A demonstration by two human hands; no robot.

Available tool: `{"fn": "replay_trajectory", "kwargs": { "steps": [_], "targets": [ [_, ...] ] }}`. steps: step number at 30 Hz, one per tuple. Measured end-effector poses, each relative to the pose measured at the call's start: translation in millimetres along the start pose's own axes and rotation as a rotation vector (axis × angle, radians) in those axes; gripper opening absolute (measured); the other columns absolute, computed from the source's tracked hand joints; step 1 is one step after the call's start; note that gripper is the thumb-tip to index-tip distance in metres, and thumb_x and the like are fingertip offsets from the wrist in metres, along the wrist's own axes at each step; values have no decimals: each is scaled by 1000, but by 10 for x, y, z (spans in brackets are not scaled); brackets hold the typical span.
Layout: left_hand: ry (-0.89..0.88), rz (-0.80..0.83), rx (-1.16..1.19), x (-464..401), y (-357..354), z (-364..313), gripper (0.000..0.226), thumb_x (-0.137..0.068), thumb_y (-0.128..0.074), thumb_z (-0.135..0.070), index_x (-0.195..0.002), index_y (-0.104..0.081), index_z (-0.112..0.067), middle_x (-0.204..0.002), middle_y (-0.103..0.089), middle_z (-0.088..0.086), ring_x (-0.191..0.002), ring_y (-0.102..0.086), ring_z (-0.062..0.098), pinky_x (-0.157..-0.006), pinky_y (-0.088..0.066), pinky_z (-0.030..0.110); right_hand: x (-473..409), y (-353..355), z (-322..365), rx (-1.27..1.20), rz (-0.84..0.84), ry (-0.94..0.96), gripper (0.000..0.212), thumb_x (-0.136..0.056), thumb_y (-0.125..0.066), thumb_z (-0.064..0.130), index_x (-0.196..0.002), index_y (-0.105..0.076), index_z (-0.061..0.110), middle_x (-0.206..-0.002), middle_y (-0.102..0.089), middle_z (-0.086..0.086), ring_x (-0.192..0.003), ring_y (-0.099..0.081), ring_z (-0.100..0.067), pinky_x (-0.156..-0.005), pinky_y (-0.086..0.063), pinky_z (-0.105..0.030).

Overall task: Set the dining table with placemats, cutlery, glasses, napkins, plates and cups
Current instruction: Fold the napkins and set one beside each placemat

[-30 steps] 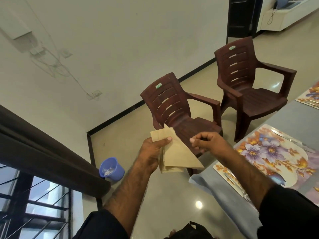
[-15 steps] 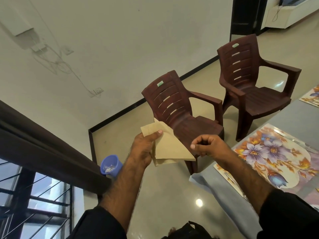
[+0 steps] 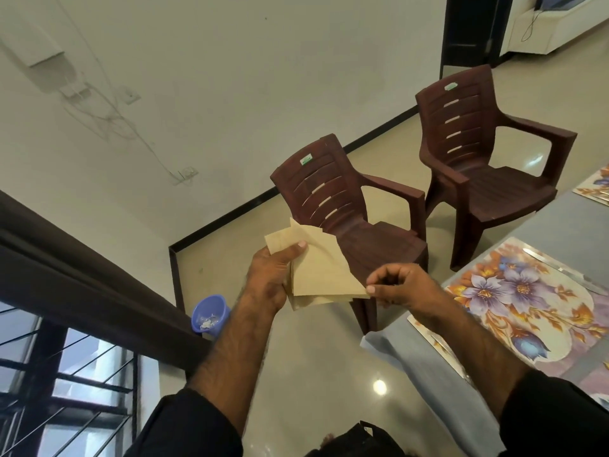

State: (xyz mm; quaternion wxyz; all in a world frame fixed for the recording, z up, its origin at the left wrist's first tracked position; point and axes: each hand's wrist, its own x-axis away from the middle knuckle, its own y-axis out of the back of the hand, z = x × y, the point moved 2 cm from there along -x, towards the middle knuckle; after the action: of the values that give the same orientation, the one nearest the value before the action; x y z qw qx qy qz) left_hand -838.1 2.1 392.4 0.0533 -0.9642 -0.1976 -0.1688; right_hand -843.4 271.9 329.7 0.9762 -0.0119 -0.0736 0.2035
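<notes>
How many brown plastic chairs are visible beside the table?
2. The nearer chair stands behind the held napkins; the farther chair stands further along the table's edge. Others may be outside the view.

You hold the napkins (image 3: pixel 316 268) in front of the near chair (image 3: pixel 349 219), your left hand (image 3: pixel 268 282) on their left side and your right hand (image 3: pixel 400 286) at their right corner. Right of that chair stands the second chair (image 3: pixel 478 159). A placemat (image 3: pixel 527 301) lies on the surface (image 3: pixel 566 225) to the near chair's right; a bucket (image 3: pixel 211 313) sits on the floor to its left.
</notes>
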Motion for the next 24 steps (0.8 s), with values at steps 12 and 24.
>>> {"fn": "replay_trajectory", "kwargs": {
  "steps": [12, 24],
  "targets": [
    [-3, 84, -102, 18, -336, 49, 58, -75, -97, -35, -125, -72, -22, -117, -79, 2, -113, -73, 34, -98, -59, 63, -161, -191, 280, 61, -45, 55, 20, -85, -86, 27, -100, -75, 20, -99, -76, 11, -95, -73, -11, -76, -60, -23],
    [49, 148, -162, 194, -475, 111, 44, -86, -88, -36, -125, -71, -22, -117, -78, 3, -112, -71, 33, -98, -60, 61, -153, -117, 436, 71, 59, 16, 21, -88, -83, 20, -107, -73, 17, -95, -76, 14, -91, -74, -6, -67, -58, -16]
  ]
}}
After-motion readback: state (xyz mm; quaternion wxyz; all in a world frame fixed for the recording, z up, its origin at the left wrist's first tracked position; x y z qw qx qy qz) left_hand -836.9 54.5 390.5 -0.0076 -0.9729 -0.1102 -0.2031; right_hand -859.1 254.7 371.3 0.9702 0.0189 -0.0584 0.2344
